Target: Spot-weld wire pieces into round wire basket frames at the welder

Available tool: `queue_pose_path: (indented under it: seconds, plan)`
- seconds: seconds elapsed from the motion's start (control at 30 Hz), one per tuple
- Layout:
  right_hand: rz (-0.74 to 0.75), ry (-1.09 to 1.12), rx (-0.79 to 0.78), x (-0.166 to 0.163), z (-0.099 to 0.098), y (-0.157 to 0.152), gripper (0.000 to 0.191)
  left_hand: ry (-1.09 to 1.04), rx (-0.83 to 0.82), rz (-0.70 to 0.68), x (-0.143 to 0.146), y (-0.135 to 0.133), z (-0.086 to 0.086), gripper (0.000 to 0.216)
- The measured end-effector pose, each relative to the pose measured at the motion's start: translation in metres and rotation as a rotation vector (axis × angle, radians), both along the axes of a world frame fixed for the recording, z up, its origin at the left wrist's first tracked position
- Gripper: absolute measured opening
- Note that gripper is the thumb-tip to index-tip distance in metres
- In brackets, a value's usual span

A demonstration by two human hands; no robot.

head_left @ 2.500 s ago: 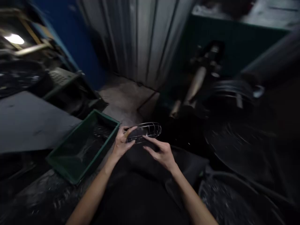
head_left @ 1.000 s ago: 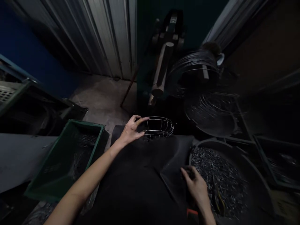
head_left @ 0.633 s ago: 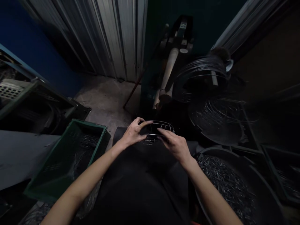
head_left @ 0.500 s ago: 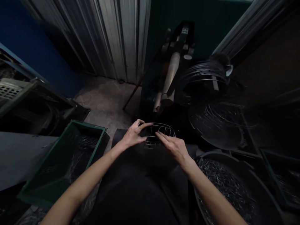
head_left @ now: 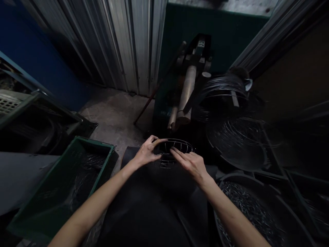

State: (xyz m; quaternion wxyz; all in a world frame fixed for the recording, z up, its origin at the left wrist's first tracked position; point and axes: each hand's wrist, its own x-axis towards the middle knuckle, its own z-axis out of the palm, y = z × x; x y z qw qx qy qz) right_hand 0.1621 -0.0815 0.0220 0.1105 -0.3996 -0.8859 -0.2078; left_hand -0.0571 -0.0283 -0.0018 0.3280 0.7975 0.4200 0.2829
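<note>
A round, cage-like wire frame is held above my lap, its rings joined by short cross wires. My left hand grips its left side, thumb below and forefinger along the upper ring. On the right, my right hand closes around the frame's near side, with the fingers reaching over the opening; the thumb is mostly hidden. Beneath both hands lies a dark apron or cloth over my legs. Straight ahead, a machine's metal cylinders point toward me from a green body.
To the left stands a green crate with wire pieces inside. At right, a round tub holds many small metal pieces. Behind it are a dark basin with wire rings and a stack of wire hoops. A thin red rod leans near the corrugated wall.
The camera view has tilted upward a little, so the machine and my hands appear lower. The wire frame looks slightly turned between my hands, and both keep nearly the same grip.
</note>
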Motion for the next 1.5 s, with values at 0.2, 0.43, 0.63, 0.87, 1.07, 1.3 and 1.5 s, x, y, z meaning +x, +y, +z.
queue_pose_path:
  seconds: [0.2, 0.43, 0.63, 0.87, 1.07, 1.3, 1.5]
  plan:
    - [0.025, 0.091, 0.118, 0.005, -0.008, 0.004, 0.035, -0.039, 0.022, -0.030, 0.002, 0.007, 0.000, 0.063]
    - [0.030, 0.083, 0.228, 0.003, -0.010, 0.017, 0.028, -0.002, 0.173, 0.020, 0.009, 0.019, -0.015, 0.067]
    - [0.037, 0.103, 0.216, 0.003, -0.019, 0.022, 0.031, 0.020, 0.218, 0.006, 0.008, 0.028, -0.020, 0.065]
    - [0.039, 0.064, 0.244, 0.005, -0.028, 0.030, 0.032, -0.017, 0.198, 0.025, 0.007, 0.035, -0.030, 0.067]
    - [0.022, 0.058, 0.277, 0.003, -0.032, 0.042, 0.028, 0.005, 0.224, -0.028, 0.007, 0.054, -0.031, 0.068]
    - [0.028, 0.084, 0.200, 0.005, -0.034, 0.046, 0.032, 0.037, 0.264, -0.015, 0.007, 0.058, -0.035, 0.069]
    - [0.003, 0.097, 0.162, -0.003, -0.034, 0.051, 0.032, 0.061, 0.267, -0.041, 0.003, 0.061, -0.032, 0.069]
